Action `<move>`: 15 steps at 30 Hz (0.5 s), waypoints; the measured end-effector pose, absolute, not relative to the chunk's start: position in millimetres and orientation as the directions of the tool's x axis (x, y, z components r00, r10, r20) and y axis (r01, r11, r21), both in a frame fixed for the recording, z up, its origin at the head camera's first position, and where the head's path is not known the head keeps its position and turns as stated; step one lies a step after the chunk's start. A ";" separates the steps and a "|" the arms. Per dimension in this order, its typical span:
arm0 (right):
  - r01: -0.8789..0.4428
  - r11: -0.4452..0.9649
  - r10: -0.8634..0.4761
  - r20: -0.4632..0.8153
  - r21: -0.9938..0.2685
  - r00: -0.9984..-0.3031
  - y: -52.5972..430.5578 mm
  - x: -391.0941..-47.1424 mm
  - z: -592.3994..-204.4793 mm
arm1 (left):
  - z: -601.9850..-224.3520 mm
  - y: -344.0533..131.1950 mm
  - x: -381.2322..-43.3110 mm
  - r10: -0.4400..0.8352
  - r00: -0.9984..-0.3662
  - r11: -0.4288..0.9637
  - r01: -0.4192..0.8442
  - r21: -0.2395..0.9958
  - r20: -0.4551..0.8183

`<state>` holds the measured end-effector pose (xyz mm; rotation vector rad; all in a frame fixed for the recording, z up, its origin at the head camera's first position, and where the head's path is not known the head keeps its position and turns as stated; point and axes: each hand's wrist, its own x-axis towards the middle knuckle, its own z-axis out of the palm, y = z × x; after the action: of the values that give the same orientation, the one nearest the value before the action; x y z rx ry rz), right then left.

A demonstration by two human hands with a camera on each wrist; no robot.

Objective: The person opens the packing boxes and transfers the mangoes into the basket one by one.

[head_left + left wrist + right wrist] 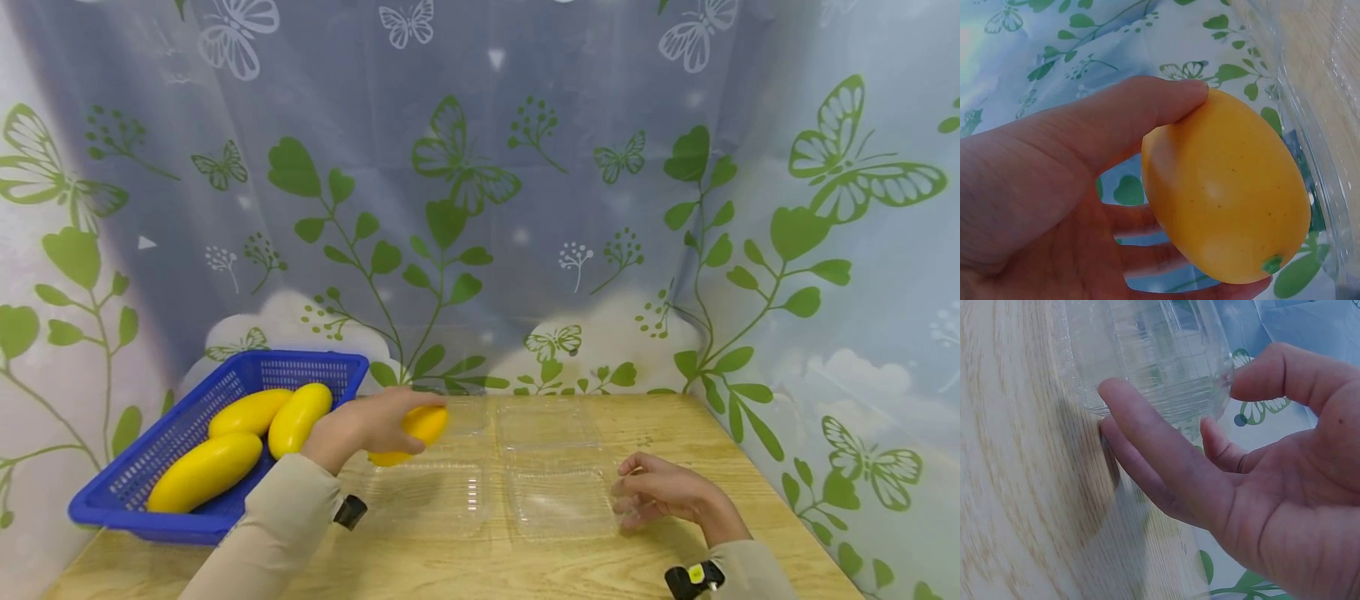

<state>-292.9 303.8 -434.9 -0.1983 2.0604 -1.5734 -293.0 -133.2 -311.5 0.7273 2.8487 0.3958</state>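
Note:
My left hand (375,423) grips a yellow mango (424,426), its thumb on one side and fingers on the other. The left wrist view shows the mango (1235,187) up close, with small dark specks and a green stem spot. Below it is a clear plastic box (431,498), at the front left of the clear boxes. My right hand (663,492) is beside the front right clear box (562,500), fingers loosely bent. Seen from the right wrist, the fingertips are right at the rim of that clear box (1147,369).
A blue plastic basket (127,521) stands at the left with three yellow mangoes (206,472) in it. Two shallow clear plastic parts, one the back right piece (547,423), lie behind the front boxes on the wooden table (480,575). A patterned curtain (480,275) hangs behind.

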 end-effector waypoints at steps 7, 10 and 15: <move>0.179 0.315 -0.429 -0.308 -0.932 -0.849 302.6 -290.7 -433.1 | -307.8 -146.7 -288.6 0.512 -0.858 0.831 0.478 0.286 -0.053; 0.176 0.316 -0.430 -0.306 -0.932 -0.850 302.5 -290.4 -432.7 | -307.0 -153.0 -287.1 0.513 -0.857 0.829 0.481 0.284 -0.045; 0.175 0.314 -0.429 -0.304 -0.933 -0.851 303.6 -291.3 -433.8 | -305.2 -164.8 -287.5 0.525 -0.851 0.824 0.501 0.266 -0.023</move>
<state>-291.3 303.6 -433.8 -0.2237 2.0789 -1.5705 -287.5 -164.8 -305.2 0.8199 2.9084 0.3842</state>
